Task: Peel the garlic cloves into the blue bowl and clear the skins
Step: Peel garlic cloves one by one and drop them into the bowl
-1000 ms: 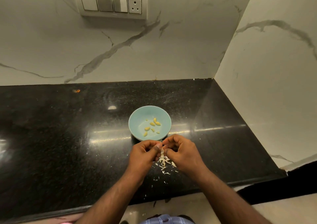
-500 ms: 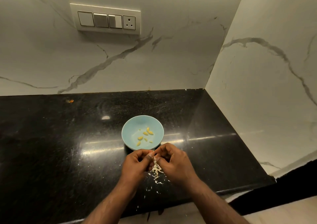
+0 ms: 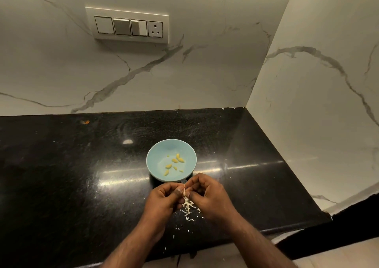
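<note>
A: Clove (image 3: 185, 192) sits pinched between both hands, just in front of the bowl (image 3: 152, 159) over the tabletop (image 3: 61, 175). Left hand (image 3: 164, 201) has fingers curled, thumb on the clove. Right hand (image 3: 209, 196) is curled too, fingertips nipping the papery skin at the top end

B: How will it handle?

A: Judging by looks: tiny, light, firm inside, skin thin and brittle, tears in flakes. Peeled clove likely slippery, so hold the body with one hand and pull skin from the tip with the other. Squeezing hard could shoot it out

B: Bowl contents?

A: Blue bowl holds several peeled yellowish cloves (image 3: 174, 160), loose near the middle, plus a few small bits. No skins visible in it

B: Skins?

A: Skins (image 3: 187, 206) heaped under the hands on the tabletop, flakes scattered toward the near edge. They look light enough to drift, so sweep gently. Not cleared yet

B: Anything else?

A: Switch panel (image 3: 129, 25) on the wall
</note>
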{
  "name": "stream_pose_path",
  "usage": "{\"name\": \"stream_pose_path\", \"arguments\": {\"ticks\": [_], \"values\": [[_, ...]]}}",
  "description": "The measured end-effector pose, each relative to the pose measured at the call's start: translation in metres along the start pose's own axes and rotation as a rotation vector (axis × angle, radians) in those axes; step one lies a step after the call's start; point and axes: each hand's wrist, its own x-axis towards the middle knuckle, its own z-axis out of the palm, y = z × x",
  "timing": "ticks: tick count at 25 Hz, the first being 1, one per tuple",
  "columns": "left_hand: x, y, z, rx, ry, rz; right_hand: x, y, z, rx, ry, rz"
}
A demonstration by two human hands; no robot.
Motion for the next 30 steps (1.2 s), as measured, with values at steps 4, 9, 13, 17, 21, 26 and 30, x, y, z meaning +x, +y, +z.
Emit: {"name": "stream_pose_path", "arguments": {"ticks": [4,9,13,17,21,26,30], "values": [[-0.003,0.001,0.002,-0.050,0.038,0.009,-0.003,-0.003,0.001,0.006,0.042,0.028],[-0.006,0.003,0.001,0.053,-0.038,0.072,-0.002,-0.003,0.002,0.043,0.119,0.031],[-0.005,0.002,0.000,0.045,0.036,0.090,-0.003,-0.002,0.003,0.025,0.142,0.025],[-0.001,0.003,-0.003,-0.044,0.068,0.052,0.002,0.005,-0.008,-0.043,0.149,0.033],[-0.001,0.007,-0.002,-0.108,0.069,0.014,0.002,0.008,-0.015,-0.180,0.082,0.009],[-0.001,0.010,0.001,-0.144,0.069,-0.016,0.005,0.008,-0.020,-0.205,0.099,0.025],[0.000,0.012,0.001,-0.144,0.066,-0.033,0.005,0.004,-0.021,-0.202,0.084,-0.064]]}}
